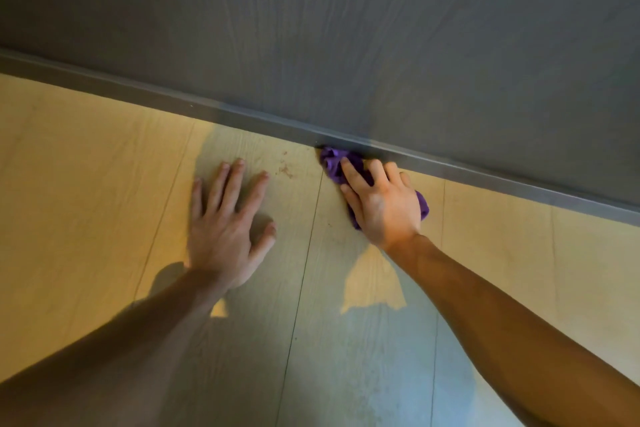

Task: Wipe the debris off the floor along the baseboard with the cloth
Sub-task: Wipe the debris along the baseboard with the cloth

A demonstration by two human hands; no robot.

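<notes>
Two hands lay on the floor (86,156). From the head view, the left hand (227,218) rested flat, fingers spread, holding nothing. At its 2 o'clock sat brown debris (285,168). The right hand (381,204) pressed the bunched purple cloth (332,163) down, its far edge touching the baseboard (173,100).

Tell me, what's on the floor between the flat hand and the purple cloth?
Small reddish-brown crumbs of debris lie on the floor between the left hand and the purple cloth, seen in the head view.

Soft purple cloth (334,163); matt wood-grain floor (104,163); smooth grey baseboard (173,101), possibly plastic.
</notes>
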